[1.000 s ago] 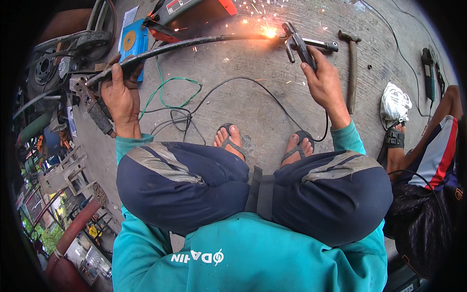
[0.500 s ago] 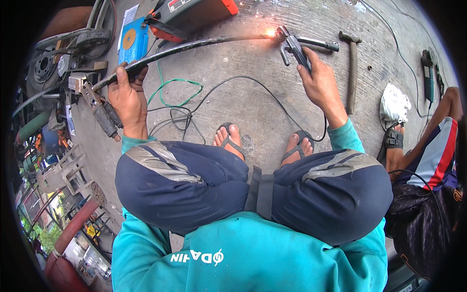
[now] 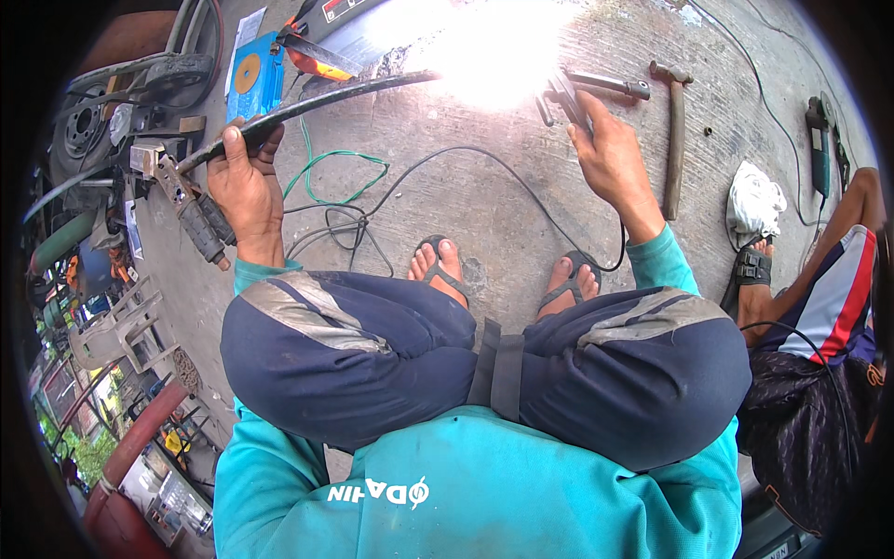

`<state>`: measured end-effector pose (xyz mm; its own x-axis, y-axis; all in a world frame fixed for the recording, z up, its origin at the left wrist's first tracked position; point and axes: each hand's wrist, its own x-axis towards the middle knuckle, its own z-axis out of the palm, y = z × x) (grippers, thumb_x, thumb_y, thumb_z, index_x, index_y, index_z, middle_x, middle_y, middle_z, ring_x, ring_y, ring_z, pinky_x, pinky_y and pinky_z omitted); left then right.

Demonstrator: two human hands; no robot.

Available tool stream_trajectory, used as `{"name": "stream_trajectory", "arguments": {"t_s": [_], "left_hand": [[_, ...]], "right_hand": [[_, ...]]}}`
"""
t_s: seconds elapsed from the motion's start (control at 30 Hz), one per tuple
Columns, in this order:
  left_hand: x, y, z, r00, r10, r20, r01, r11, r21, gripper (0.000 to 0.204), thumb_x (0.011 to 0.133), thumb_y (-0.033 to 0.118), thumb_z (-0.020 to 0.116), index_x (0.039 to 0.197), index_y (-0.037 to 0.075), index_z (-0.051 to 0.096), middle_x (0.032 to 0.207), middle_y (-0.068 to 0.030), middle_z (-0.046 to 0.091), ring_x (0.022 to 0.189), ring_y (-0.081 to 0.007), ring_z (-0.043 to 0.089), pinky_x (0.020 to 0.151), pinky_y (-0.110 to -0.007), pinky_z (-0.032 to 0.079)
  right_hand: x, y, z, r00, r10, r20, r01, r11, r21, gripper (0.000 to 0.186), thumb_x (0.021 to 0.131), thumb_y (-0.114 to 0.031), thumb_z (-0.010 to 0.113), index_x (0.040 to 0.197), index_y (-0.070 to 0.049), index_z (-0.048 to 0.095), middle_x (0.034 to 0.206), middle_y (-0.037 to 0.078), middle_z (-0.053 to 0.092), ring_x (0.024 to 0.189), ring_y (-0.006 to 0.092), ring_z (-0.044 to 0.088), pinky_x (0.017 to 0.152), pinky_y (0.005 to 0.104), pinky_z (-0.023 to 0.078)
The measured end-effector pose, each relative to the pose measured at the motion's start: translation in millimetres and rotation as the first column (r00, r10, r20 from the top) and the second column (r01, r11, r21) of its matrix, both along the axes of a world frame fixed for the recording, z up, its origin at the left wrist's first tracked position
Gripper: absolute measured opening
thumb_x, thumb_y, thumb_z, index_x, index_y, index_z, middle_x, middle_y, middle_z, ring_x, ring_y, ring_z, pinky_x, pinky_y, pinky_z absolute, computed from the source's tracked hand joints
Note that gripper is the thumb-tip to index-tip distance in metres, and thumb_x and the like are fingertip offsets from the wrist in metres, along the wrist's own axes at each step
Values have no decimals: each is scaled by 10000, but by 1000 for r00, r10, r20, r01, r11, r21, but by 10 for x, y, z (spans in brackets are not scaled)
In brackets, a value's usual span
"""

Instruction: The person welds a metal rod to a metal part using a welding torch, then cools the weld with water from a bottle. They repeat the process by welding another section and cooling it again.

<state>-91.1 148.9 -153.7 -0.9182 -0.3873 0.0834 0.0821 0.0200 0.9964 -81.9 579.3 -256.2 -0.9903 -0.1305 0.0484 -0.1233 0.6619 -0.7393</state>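
My left hand (image 3: 244, 193) grips the left part of a long, curved, dark metal bar (image 3: 349, 91), its end beside a rusty, cylindrical metal fitting (image 3: 191, 212). My right hand (image 3: 610, 158) is closed on a dark electrode holder (image 3: 571, 104) trailing a black cable. A blinding white arc (image 3: 498, 56) at the bar's right end hides the holder's tip and the contact point. Just right of the glare lie a steel tool (image 3: 610, 87) and a hammer (image 3: 677, 140). Green and black wires (image 3: 340, 224) lie on the concrete between my hands and sandalled feet.
An orange-and-grey machine (image 3: 340, 23) and blue case (image 3: 265, 79) are at the top left. Wheels (image 3: 86, 135), metal frames and a plastic chair (image 3: 116, 331) crowd the left. At right are an angle grinder (image 3: 819, 144), white cloth bundle (image 3: 754, 200) and another person's leg (image 3: 796, 289).
The small orange sparking spot has flared into a large white glare over the bar's end. My right hand shifted slightly left earlier; my left hand slightly right. Both have since held nearly still.
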Motion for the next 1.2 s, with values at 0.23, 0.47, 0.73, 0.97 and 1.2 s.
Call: {"name": "stream_trajectory", "arguments": {"t_s": [0.23,0.47,0.73,0.97,1.2], "left_hand": [[-1,-22,-6,1000,-21,-7,21,1000,20,373,1067,265,597,1175,-92,603,1055,-195,719,962,-311,734,940,-452,613],[1,-2,-2,1000,-6,-7,6,1000,0,377,1060,278,613,1160,-86,609,1049,-187,713,949,-281,736,922,-440,630],[-6,1,-4,1000,-14,-14,14,1000,16,362,1055,272,623,1146,-77,608,1051,-191,714,952,-272,741,917,-442,639],[-7,-15,-3,999,-31,-13,32,999,23,357,1051,271,629,1152,-71,601,1067,-200,717,963,-280,742,925,-449,637],[-12,-20,-8,1000,-22,-4,23,1000,12,371,1059,278,614,1159,-78,608,1072,-190,717,968,-279,738,923,-440,635]], "right_hand": [[-12,15,19,988,-11,152,-3,996,93,495,952,-123,668,1418,-23,536,1235,265,683,1167,429,658,968,460,531],[-18,16,-1,993,-12,118,7,999,45,484,960,-134,665,1412,-15,541,1239,271,679,1159,433,661,963,462,533],[-33,11,8,993,-8,121,3,999,42,480,960,-152,665,1404,-9,548,1225,274,683,1150,442,660,958,460,535],[-33,10,15,984,-21,175,9,997,71,491,955,-137,661,1409,3,538,1222,279,682,1151,438,662,960,455,535],[-47,24,-86,996,20,87,-27,997,78,390,954,-117,610,1314,15,543,1172,281,668,1114,452,640,941,495,513]]}}
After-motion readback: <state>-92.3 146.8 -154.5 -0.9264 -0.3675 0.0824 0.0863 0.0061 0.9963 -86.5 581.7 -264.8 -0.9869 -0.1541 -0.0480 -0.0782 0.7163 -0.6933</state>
